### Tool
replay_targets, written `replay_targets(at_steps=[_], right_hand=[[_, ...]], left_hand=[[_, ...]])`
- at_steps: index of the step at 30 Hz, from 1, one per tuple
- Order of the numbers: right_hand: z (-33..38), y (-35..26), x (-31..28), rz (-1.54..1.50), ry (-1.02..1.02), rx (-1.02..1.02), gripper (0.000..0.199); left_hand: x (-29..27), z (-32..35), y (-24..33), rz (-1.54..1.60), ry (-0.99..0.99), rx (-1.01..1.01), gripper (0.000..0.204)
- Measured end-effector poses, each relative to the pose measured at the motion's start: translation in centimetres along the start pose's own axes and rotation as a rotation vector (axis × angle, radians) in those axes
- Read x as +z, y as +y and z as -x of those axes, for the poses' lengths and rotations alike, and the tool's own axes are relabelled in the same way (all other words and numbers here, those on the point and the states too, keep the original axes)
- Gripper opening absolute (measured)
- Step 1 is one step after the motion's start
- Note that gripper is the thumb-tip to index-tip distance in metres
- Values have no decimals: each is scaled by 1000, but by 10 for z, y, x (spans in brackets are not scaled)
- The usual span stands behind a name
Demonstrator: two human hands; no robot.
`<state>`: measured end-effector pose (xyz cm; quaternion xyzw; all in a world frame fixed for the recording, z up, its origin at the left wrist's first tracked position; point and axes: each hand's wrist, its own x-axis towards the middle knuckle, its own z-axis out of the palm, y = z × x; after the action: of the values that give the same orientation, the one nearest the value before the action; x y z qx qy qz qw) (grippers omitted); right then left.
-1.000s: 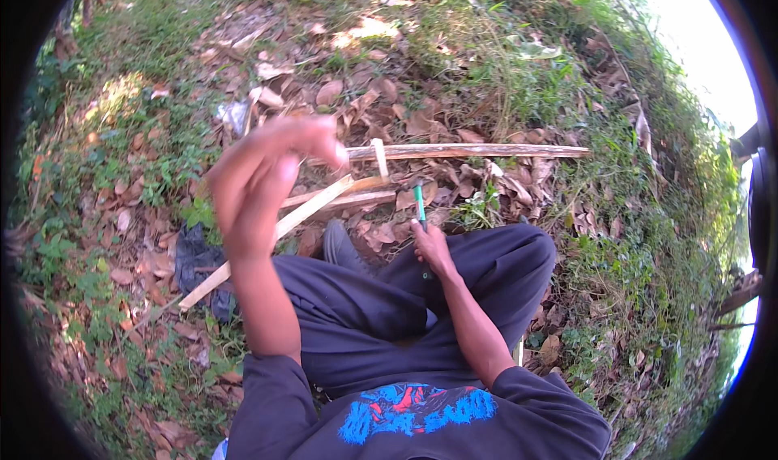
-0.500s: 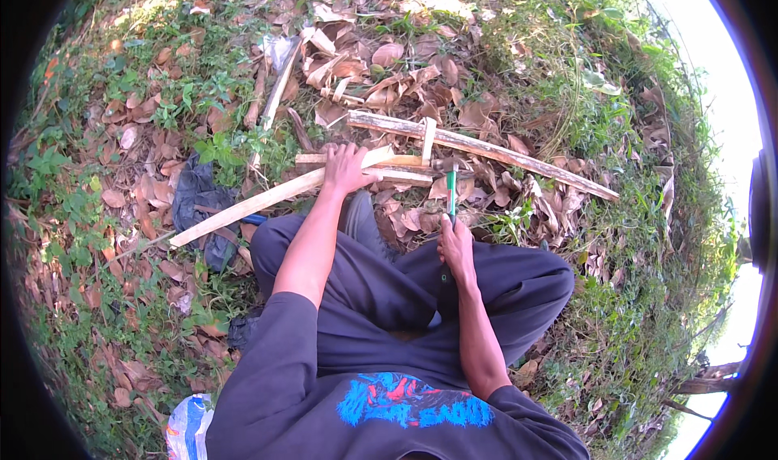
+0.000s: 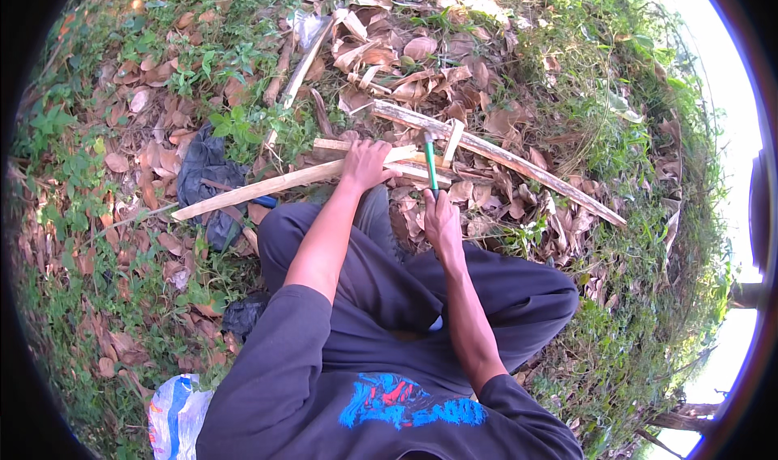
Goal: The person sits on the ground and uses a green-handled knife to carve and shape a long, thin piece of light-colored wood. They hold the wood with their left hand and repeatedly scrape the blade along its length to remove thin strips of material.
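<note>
My left hand [image 3: 367, 165] is closed over a long pale wooden strip [image 3: 263, 189] near its right end, pressing it across short wooden pieces [image 3: 425, 171] on the ground. In my right hand [image 3: 442, 221] is a hammer [image 3: 431, 157], gripped low on its green handle. The hammer's head points away from me, just beyond the strip's right end; whether it touches the wood I cannot tell. Farther off, a long rough-barked strip [image 3: 519, 159] lies slanting to the right, with a small wooden piece [image 3: 453, 142] against it. Any nail is too small to make out.
My crossed legs [image 3: 494, 298] are close below the wood. Left of them lies a crumpled black plastic bag [image 3: 203, 176] with something blue beside it. Another split stick [image 3: 306, 64] lies farther away. Dry leaves [image 3: 421, 48] and green plants cover the ground. A white-and-blue bag [image 3: 174, 415] is at lower left.
The hammer has swung left and away from me, from beyond the short pieces to beside the long strip's right end. My left hand keeps its hold. The whole view has shifted slightly.
</note>
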<state>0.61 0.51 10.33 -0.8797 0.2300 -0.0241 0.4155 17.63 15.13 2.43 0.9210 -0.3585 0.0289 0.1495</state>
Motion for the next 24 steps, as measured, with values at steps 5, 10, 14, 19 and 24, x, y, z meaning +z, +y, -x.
replay_targets(at_steps=[5, 10, 14, 19, 24], right_hand=[[1, 18, 25, 25, 90, 11, 46], [12, -4, 9, -124, 173, 157, 48], [0, 32, 21, 30, 60, 95, 49], [9, -18, -3, -116, 155, 164, 47], [7, -3, -15, 21, 33, 105, 43]], left_hand=[[-1, -3, 1, 20, -7, -3, 68], [3, 2, -1, 30, -20, -9, 68], [8, 5, 2, 40, -5, 14, 69], [12, 1, -3, 17, -8, -8, 67], [11, -4, -5, 34, 6, 9, 67]])
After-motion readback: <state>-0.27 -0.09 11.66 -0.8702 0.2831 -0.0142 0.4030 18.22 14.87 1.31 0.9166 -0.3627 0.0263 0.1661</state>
